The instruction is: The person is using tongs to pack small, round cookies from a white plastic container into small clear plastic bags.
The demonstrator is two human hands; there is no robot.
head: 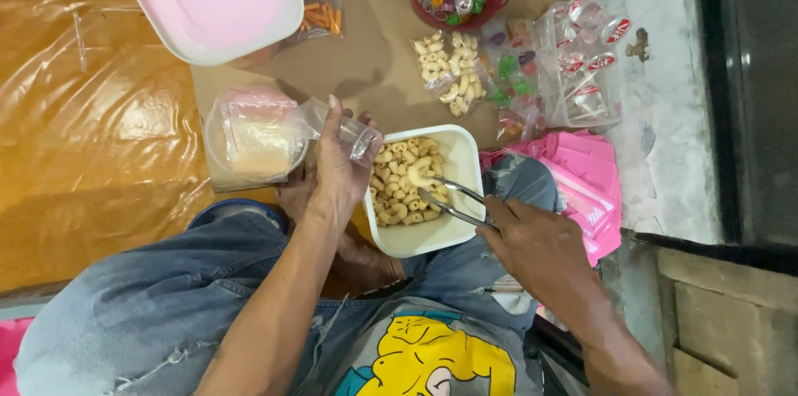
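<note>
Partly hidden, my left hand pinches a clear bag; right hand grips tongs in the white tub of curled snacks.

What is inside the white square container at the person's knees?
The white container holds pale curled snack pieces, heaped leftward. Metal tongs reach into them. Its bottom beneath the heap is hidden.

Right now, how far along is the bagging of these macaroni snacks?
One filled bag of macaroni snacks already lies on the cardboard. In hand: the left hand holds a small clear bag over the white tub, while the right hand picks up pieces with metal tongs. Left: the tub looks mostly full.
</note>
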